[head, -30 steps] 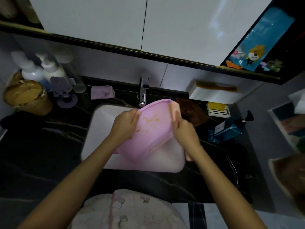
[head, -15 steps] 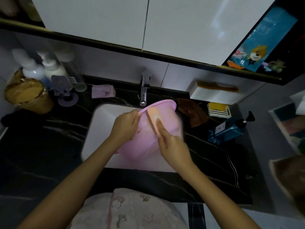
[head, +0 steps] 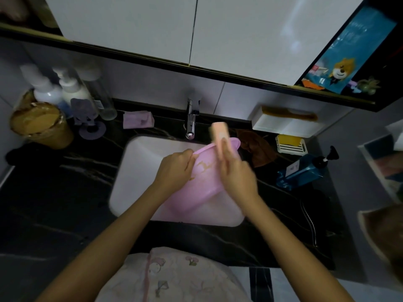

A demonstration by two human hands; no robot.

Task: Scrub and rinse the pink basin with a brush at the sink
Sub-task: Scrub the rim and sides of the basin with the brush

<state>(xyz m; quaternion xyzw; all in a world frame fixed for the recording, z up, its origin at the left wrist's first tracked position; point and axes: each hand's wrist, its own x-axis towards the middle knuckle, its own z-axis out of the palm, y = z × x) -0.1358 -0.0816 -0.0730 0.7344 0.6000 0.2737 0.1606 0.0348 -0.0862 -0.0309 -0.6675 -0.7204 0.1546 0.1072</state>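
Note:
The pink basin (head: 197,188) stands tilted on its side in the white sink (head: 139,162), its inside facing me and streaked with brownish dirt. My left hand (head: 174,168) grips its left rim. A pale orange brush (head: 219,132) sticks up from my right hand (head: 236,173), which holds it at the basin's upper rim. The brush and that hand are blurred by motion. The chrome tap (head: 192,120) stands just behind the basin; no water stream shows.
The dark marble counter (head: 65,192) carries pump bottles (head: 54,90), a brown-lidded tub (head: 41,125) and a purple cloth (head: 137,119) at left. At right lie a brown rag (head: 257,149), a soap dish (head: 291,143), a blue pump bottle (head: 305,168) and a white box (head: 285,124).
My right hand moved the brush from the basin's right rim across the inside, then up to the upper rim near the tap. My left hand kept its grip.

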